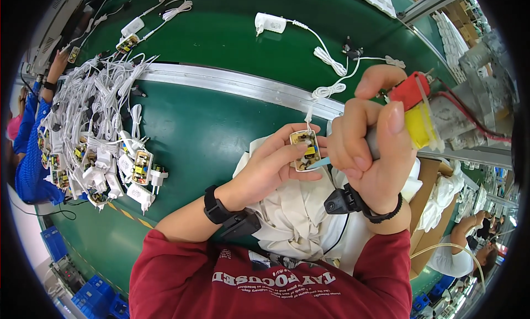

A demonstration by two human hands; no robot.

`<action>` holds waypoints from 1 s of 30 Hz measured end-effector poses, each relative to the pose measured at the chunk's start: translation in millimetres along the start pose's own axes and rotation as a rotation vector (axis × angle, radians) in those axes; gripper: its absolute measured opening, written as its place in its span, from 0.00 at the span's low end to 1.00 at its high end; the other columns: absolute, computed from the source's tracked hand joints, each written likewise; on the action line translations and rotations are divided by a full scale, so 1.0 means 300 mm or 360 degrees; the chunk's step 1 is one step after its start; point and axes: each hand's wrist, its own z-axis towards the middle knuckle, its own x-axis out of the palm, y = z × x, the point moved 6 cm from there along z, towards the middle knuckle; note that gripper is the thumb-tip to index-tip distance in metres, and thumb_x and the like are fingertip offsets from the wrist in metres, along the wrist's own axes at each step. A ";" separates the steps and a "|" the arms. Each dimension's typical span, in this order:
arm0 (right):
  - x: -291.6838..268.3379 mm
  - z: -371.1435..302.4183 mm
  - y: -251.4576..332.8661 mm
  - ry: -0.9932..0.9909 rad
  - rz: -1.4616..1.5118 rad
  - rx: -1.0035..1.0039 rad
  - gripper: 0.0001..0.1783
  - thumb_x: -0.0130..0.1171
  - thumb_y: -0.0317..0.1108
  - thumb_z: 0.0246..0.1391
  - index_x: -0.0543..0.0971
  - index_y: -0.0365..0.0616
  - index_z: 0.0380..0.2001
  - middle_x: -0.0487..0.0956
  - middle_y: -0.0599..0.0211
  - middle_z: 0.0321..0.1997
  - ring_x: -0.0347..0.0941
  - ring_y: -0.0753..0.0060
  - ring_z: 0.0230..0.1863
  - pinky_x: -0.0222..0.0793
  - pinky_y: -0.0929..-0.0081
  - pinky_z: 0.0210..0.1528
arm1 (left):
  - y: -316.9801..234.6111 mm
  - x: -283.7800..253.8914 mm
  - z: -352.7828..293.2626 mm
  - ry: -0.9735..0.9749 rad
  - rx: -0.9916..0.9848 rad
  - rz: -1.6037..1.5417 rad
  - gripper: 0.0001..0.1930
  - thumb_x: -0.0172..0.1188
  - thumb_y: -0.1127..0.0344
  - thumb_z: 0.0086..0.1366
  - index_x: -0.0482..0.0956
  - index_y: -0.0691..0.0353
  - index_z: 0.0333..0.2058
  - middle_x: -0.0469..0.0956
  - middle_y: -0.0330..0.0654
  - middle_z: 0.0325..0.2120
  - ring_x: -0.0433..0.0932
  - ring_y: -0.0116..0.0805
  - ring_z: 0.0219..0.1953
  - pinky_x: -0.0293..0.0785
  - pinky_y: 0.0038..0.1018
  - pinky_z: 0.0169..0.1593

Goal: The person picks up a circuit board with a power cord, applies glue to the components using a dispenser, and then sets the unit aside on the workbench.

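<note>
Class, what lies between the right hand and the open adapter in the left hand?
In the head view, a pale blue tapered tip bridges the stretch from the right hand to the open adapter; fingertips of the left hand show above it.

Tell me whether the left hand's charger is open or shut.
Open: the charger shows uncovered circuit parts, including a yellow component.

Green bench (pixel 199 131) with a tangled pile of white corded adapters (pixel 96 114) at left.
</note>
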 end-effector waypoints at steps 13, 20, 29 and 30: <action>-0.005 -0.017 -0.029 0.0016 0.0470 0.0050 0.15 0.55 0.37 0.58 0.60 0.43 0.36 0.62 0.79 0.18 0.52 0.91 0.16 0.46 0.87 0.17 | 0.005 0.021 -0.001 0.0122 -0.0016 -0.0187 0.19 0.41 0.66 0.69 0.58 0.63 0.58 0.66 0.41 0.50 0.69 0.31 0.53 0.73 0.39 0.54; -0.009 0.000 -0.011 0.0060 0.0009 -0.0048 0.17 0.44 0.49 0.63 0.60 0.47 0.38 0.56 0.75 0.09 0.47 0.85 0.08 0.45 0.82 0.11 | 0.013 0.020 0.002 0.0106 -0.0004 -0.0149 0.20 0.43 0.66 0.69 0.58 0.63 0.57 0.66 0.41 0.50 0.70 0.31 0.52 0.74 0.39 0.53; -0.007 -0.004 0.037 0.0075 -0.0056 -0.0223 0.17 0.44 0.46 0.63 0.61 0.42 0.41 0.57 0.76 0.10 0.49 0.85 0.08 0.46 0.83 0.12 | -0.061 0.065 0.193 0.0207 0.0140 0.0335 0.17 0.46 0.66 0.68 0.62 0.63 0.54 0.69 0.40 0.46 0.73 0.28 0.47 0.74 0.30 0.49; -0.011 -0.007 0.031 0.0065 -0.0027 -0.0179 0.17 0.44 0.46 0.63 0.61 0.42 0.41 0.57 0.76 0.10 0.49 0.85 0.09 0.47 0.83 0.12 | -0.080 0.092 0.258 0.0217 0.0140 0.0338 0.17 0.46 0.66 0.68 0.62 0.63 0.54 0.69 0.40 0.46 0.73 0.28 0.47 0.74 0.30 0.49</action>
